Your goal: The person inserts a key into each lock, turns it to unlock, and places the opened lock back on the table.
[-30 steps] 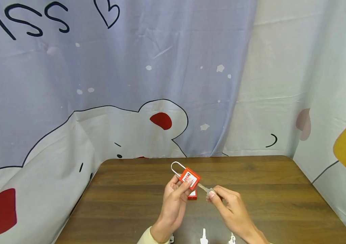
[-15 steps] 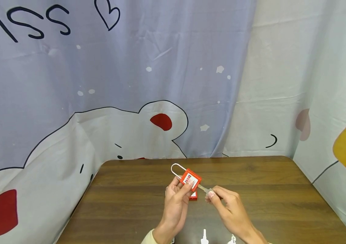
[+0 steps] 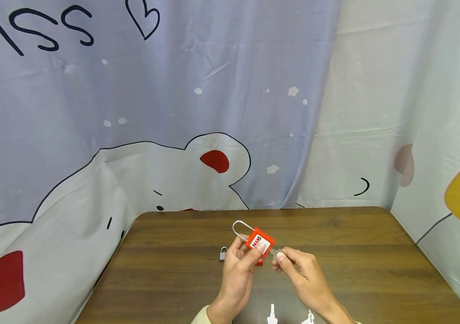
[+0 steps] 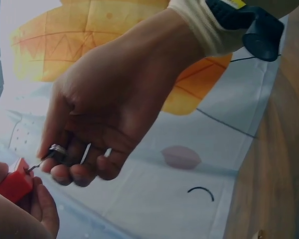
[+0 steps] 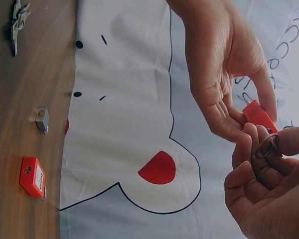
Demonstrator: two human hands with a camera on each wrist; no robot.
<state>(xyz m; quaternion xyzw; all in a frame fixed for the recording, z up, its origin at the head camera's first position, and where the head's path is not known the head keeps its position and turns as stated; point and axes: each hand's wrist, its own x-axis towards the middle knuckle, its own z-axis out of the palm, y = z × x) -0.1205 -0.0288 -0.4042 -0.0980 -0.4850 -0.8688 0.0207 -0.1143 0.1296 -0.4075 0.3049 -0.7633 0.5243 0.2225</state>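
My left hand holds a red padlock by its body, with the thumb on its white label and the shackle pointing up and left. My right hand pinches a metal key at the padlock's lower right end. In the left wrist view, the key's blade runs into the bottom of the red padlock, part of it still showing. A key ring hangs at the right fingers in the right wrist view. How deep the key sits is hard to tell.
On the wooden table, behind the hands, are a second red padlock and a small silver padlock. Near the front edge lie a pale key and another keys bunch. A printed curtain hangs behind.
The left hand and its padlock have moved slightly right and down towards the key. Less of the key's blade shows now. The small silver padlock has come into view beside the left hand.
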